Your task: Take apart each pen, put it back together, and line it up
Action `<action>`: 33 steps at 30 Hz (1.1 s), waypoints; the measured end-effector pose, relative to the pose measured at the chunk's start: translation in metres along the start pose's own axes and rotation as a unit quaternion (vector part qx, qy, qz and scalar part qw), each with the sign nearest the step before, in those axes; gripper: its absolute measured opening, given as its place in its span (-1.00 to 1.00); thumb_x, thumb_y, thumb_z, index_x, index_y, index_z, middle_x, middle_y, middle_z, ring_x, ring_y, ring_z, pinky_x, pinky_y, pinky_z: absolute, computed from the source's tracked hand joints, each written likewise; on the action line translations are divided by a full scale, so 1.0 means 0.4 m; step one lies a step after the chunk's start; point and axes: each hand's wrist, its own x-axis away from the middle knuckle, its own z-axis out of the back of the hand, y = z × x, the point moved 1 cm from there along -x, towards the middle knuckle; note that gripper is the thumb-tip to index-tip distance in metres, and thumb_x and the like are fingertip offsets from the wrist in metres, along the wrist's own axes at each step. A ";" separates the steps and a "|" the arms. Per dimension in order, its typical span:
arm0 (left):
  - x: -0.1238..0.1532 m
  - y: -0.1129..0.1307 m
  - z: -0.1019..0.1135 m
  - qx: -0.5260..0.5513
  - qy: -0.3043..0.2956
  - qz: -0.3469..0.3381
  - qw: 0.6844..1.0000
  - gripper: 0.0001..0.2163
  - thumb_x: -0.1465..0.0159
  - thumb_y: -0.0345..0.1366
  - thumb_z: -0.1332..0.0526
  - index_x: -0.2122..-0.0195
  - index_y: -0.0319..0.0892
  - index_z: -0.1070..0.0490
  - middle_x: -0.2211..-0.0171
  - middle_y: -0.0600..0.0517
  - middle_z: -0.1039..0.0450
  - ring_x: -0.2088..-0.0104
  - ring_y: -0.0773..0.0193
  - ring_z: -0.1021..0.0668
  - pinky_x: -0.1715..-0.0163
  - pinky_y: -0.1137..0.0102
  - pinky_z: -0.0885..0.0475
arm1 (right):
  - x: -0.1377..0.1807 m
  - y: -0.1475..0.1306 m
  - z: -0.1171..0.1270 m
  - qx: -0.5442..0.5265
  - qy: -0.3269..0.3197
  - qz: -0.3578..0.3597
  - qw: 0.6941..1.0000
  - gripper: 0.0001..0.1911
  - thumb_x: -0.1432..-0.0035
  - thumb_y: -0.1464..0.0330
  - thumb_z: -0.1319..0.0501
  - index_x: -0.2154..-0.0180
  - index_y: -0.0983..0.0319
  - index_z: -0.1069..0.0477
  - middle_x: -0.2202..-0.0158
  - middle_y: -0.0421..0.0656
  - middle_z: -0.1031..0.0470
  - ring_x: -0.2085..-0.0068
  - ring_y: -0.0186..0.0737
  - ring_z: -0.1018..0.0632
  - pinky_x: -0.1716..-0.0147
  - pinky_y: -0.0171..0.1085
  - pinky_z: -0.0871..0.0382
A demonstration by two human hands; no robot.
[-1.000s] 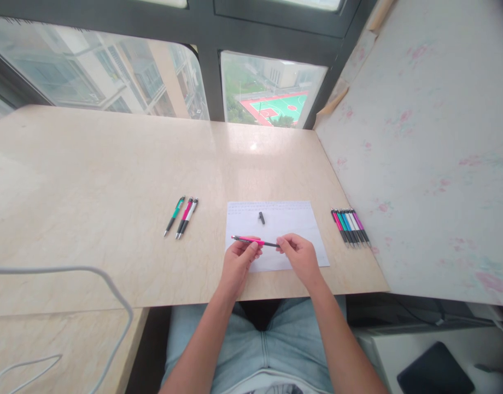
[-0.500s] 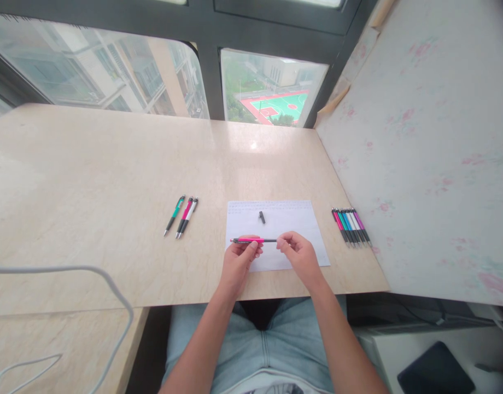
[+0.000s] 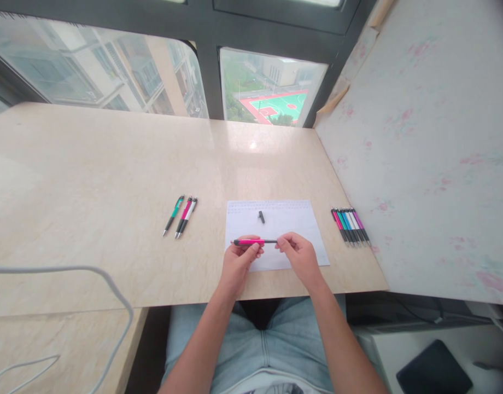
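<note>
A pink and black pen [image 3: 251, 242] lies level across both my hands, above a white sheet of paper [image 3: 276, 219]. My left hand [image 3: 239, 262] is closed on its pink barrel, the thumb on the near side. With thumb and fingers, my right hand [image 3: 298, 254] pinches the thin dark end at the right; the tip is hidden in those fingers. On the paper just beyond the pen lies a small black piece [image 3: 262, 217], too small to make out clearly. Faint writing runs along the sheet's far edge.
Left of the paper lie a green pen [image 3: 173, 215], a pink pen [image 3: 183, 214] and a white pen [image 3: 189, 218]. Several coloured pens [image 3: 350, 226] line up at the right by the patterned wall [image 3: 423, 164]. A grey cable [image 3: 99, 273] loops at the lower left.
The pen and both hands have hardly moved. Slightly more of the pink barrel shows beside my left thumb. The pens and the black piece lie as before.
</note>
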 end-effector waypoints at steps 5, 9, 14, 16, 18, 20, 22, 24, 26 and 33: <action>0.001 0.000 0.003 -0.004 0.002 -0.011 1.000 -0.77 -0.08 -0.29 -0.45 0.24 -0.23 -0.58 0.37 -0.04 -0.60 0.39 0.35 -0.55 0.29 0.43 -0.41 | 0.001 -0.006 -0.001 -0.006 0.002 0.010 1.000 -0.74 -0.21 0.16 -0.23 0.41 0.20 -0.49 0.42 -0.16 -0.54 0.37 -0.21 -0.49 0.32 -0.26 -0.35; 0.002 -0.001 0.005 -0.007 0.002 -0.018 1.000 -0.78 -0.09 -0.30 -0.45 0.24 -0.23 -0.58 0.36 -0.04 -0.61 0.39 0.35 -0.55 0.28 0.43 -0.41 | 0.000 -0.009 -0.004 -0.008 0.011 0.016 1.000 -0.76 -0.20 0.18 -0.24 0.40 0.20 -0.49 0.41 -0.16 -0.54 0.35 -0.20 -0.50 0.31 -0.25 -0.36; 0.003 0.000 0.004 -0.006 0.008 -0.016 1.000 -0.77 -0.07 -0.29 -0.46 0.26 -0.24 -0.58 0.39 -0.03 -0.59 0.40 0.34 -0.54 0.29 0.42 -0.42 | 0.000 -0.010 -0.005 -0.001 0.012 0.029 1.000 -0.77 -0.20 0.19 -0.24 0.39 0.19 -0.48 0.41 -0.16 -0.54 0.35 -0.21 -0.50 0.31 -0.25 -0.38; 0.003 0.001 0.004 -0.003 0.007 -0.015 1.000 -0.78 -0.07 -0.29 -0.46 0.27 -0.24 -0.58 0.40 -0.03 -0.59 0.41 0.34 -0.54 0.30 0.42 -0.42 | 0.000 -0.007 -0.006 -0.002 0.009 0.029 1.000 -0.76 -0.20 0.17 -0.24 0.39 0.20 -0.47 0.41 -0.16 -0.54 0.36 -0.21 -0.50 0.33 -0.26 -0.38; 0.002 0.001 0.004 0.000 0.003 -0.014 1.000 -0.78 -0.08 -0.28 -0.45 0.27 -0.24 -0.58 0.40 -0.04 -0.59 0.41 0.35 -0.53 0.32 0.43 -0.41 | 0.001 -0.003 -0.008 -0.010 0.007 0.023 1.000 -0.73 -0.21 0.13 -0.23 0.39 0.19 -0.46 0.42 -0.16 -0.53 0.38 -0.22 -0.50 0.38 -0.28 -0.37; 0.001 0.000 0.005 -0.005 0.000 -0.013 1.000 -0.78 -0.08 -0.27 -0.45 0.28 -0.24 -0.58 0.40 -0.05 -0.58 0.42 0.34 -0.53 0.34 0.43 -0.40 | 0.001 0.001 -0.012 -0.021 0.003 0.010 1.000 -0.66 -0.22 0.07 -0.20 0.41 0.19 -0.43 0.48 -0.19 -0.49 0.44 -0.25 -0.48 0.44 -0.30 -0.34; 0.001 0.000 0.006 -0.017 -0.002 -0.013 1.000 -0.77 -0.07 -0.26 -0.46 0.29 -0.25 -0.58 0.40 -0.05 -0.58 0.42 0.33 -0.53 0.34 0.43 -0.41 | 0.000 0.003 -0.016 -0.024 -0.006 -0.008 1.000 -0.59 -0.23 0.03 -0.17 0.49 0.19 -0.38 0.56 -0.23 -0.42 0.52 -0.29 -0.42 0.51 -0.31 -0.30; 0.001 0.001 0.006 -0.027 0.000 -0.015 1.000 -0.76 -0.06 -0.25 -0.46 0.29 -0.25 -0.58 0.42 -0.05 -0.58 0.42 0.33 -0.54 0.34 0.42 -0.42 | -0.001 0.002 -0.018 -0.015 -0.019 -0.023 0.999 -0.54 -0.23 0.02 -0.17 0.55 0.18 -0.33 0.63 -0.26 -0.35 0.57 -0.31 -0.37 0.53 -0.31 -0.26; 0.002 0.003 0.006 -0.028 0.007 -0.015 0.999 -0.77 -0.05 -0.25 -0.47 0.30 -0.25 -0.59 0.43 -0.04 -0.58 0.43 0.34 -0.53 0.34 0.42 -0.42 | -0.003 -0.001 -0.018 -0.003 -0.025 -0.022 0.999 -0.56 -0.23 0.04 -0.18 0.55 0.19 -0.35 0.62 -0.25 -0.36 0.56 -0.31 -0.38 0.51 -0.30 -0.27; -0.003 0.006 0.008 0.027 0.042 -0.017 0.999 -0.77 -0.06 -0.23 -0.47 0.33 -0.25 -0.58 0.42 -0.03 -0.57 0.44 0.37 -0.52 0.39 0.46 -0.42 | -0.006 -0.011 -0.012 0.019 -0.006 0.040 0.999 -0.82 -0.12 0.20 -0.30 0.33 0.18 -0.48 0.34 -0.14 -0.56 0.31 -0.19 -0.54 0.35 -0.26 -0.43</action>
